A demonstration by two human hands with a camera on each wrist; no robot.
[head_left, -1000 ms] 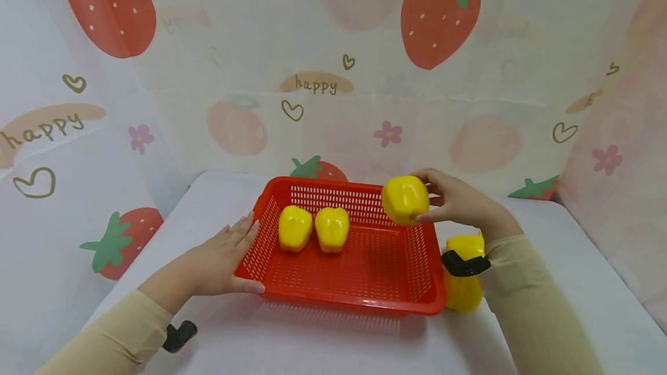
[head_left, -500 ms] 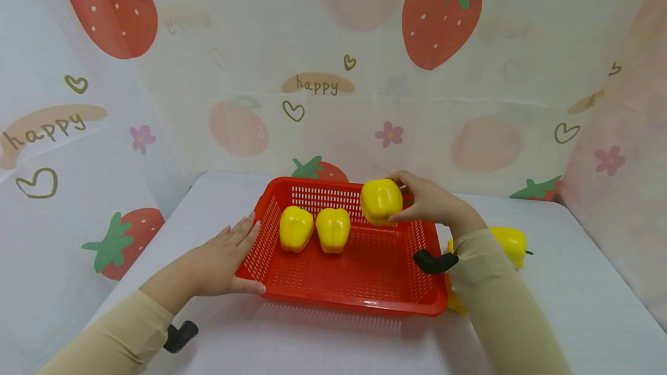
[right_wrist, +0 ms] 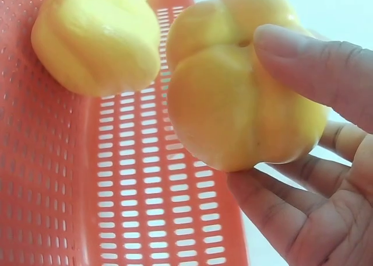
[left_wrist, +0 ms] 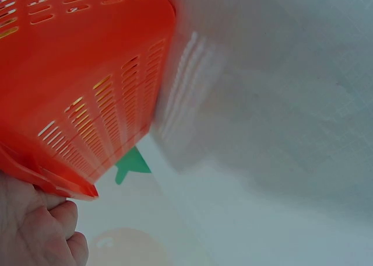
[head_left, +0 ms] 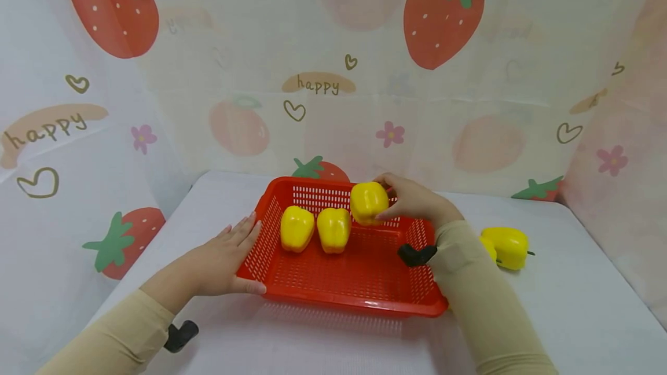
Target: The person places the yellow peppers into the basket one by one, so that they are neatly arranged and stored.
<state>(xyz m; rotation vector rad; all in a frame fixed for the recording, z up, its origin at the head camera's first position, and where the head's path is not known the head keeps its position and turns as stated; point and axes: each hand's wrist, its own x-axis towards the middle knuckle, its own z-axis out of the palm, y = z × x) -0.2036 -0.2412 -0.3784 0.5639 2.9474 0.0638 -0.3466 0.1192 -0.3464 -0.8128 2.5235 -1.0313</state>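
Note:
A red plastic basket (head_left: pixel 359 304) with slotted walls stands on the white tabletop. My left hand (head_left: pixel 216 265) lies along its left rim, fingers fairly straight and thumb near the front corner. Inside the basket, to the left, are two yellow bell peppers, the left one (head_left: pixel 297 229) and the right one (head_left: pixel 334 230), side by side. My right hand (head_left: pixel 417 200) grips a third yellow bell pepper (head_left: pixel 369 203) between thumb and fingers, above the basket's back right part. In the right wrist view this held pepper (right_wrist: pixel 227 97) shows its lobed end, with the thumb on it.
More yellow bell peppers (head_left: pixel 508 247) lie on the table right of the basket, partly hidden by my right sleeve (head_left: pixel 484 300). A strawberry-printed cloth (head_left: pixel 323 33) hangs behind and at both sides. Black wrist mounts (head_left: pixel 180 336) stick out below both sleeves.
My right hand has carried its bell pepper leftward over the basket, close to the two inside. The right forearm's shift uncovers a pepper on the table. My left hand stays put.

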